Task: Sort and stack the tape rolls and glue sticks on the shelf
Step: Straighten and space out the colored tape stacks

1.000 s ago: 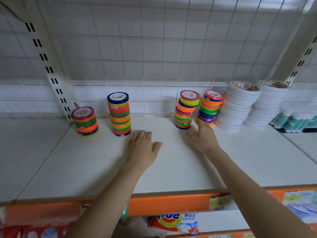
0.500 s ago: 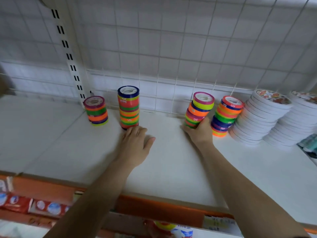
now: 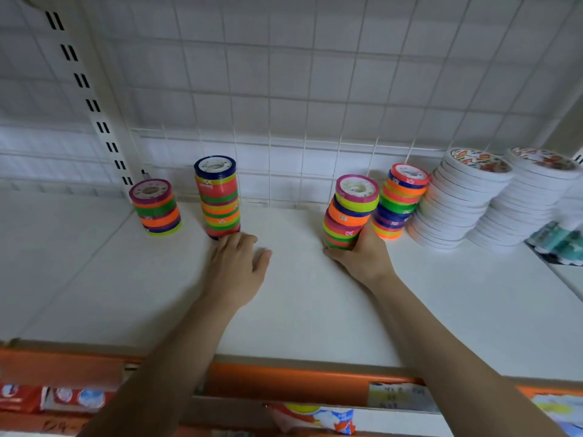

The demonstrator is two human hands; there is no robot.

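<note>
Tape mostly stacked: right hand (image 3: 362, 257) grips the base of leaning stack (image 3: 348, 212), left hand (image 3: 236, 263) rests flat, fingers relaxed, touching upright stack (image 3: 218, 197); straightening left.

The shelf board (image 3: 299, 310) looks smooth, matt white, edged with a glossy orange strip (image 3: 284, 378) at 6 o'clock. The coloured tape rolls (image 3: 219, 200) at 11 o'clock are shiny neon plastic film on white plastic cores. At 2 o'clock the white tape rolls (image 3: 457, 203) look matt, papery. The back grid (image 3: 315, 89) is white-coated wire; the slotted upright (image 3: 91, 99) looks like painted metal.
</note>
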